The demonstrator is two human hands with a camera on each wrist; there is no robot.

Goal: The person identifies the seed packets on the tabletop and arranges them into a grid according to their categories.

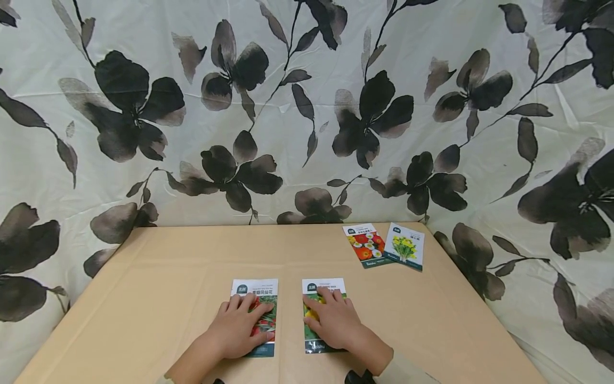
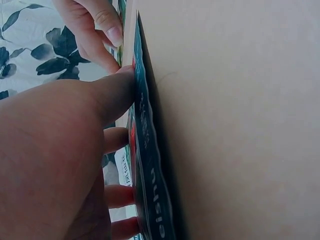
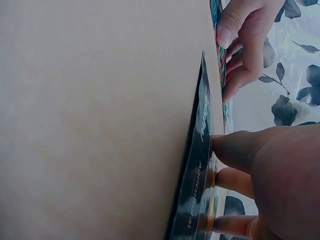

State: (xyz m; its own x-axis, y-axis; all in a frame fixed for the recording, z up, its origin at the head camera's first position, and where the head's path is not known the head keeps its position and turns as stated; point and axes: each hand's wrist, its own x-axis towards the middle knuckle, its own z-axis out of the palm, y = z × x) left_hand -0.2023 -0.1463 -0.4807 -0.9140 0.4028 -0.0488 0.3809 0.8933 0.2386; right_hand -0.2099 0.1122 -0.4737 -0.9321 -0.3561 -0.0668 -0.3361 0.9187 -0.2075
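Observation:
Two seed packets lie side by side near the front of the table. On the left packet (image 1: 266,288), printed with red flowers and a dark teal bottom band, my left hand (image 1: 235,328) rests with spread fingers. The right packet (image 1: 317,346), showing yellow and green, lies under my right hand (image 1: 336,322), whose fingers and thumb press on its face. Each wrist view shows fingertips touching the top of a packet: the left packet (image 2: 150,155) in the left wrist view, the right packet (image 3: 192,185) in the right. The hands cover much of both pictures.
At the table's back right corner, a packet with red and white flowers (image 1: 366,245) is partly overlapped by one with yellow flowers (image 1: 404,246). The tan tabletop (image 1: 182,277) narrows toward the back, where a white cloth with dark flowers (image 1: 297,133) hangs.

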